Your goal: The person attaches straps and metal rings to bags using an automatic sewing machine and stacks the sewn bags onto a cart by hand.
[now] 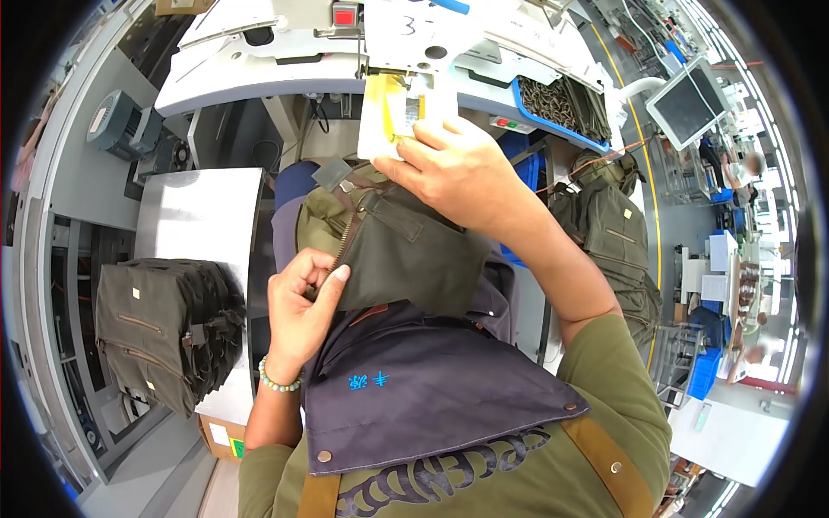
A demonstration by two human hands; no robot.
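A dark olive bag (414,259) with a brass zipper (346,240) and a small strap tab lies across my lap. My left hand (302,302) is closed, pinching the bag's edge at the lower end of the zipper. With bent fingers, my right hand (462,177) grips the bag's upper edge, right at the white plate (373,129) of the sewing machine (423,34). Yellow guide pieces (387,108) sit on that plate under the machine head. The fabric beneath my right fingers is hidden.
A stack of olive bags (160,332) rests on the metal table (194,203) at left. More bags (609,233) are piled at right. A blue tray (561,108) of metal hardware stands on the machine table, near a monitor (686,104). People work farther right.
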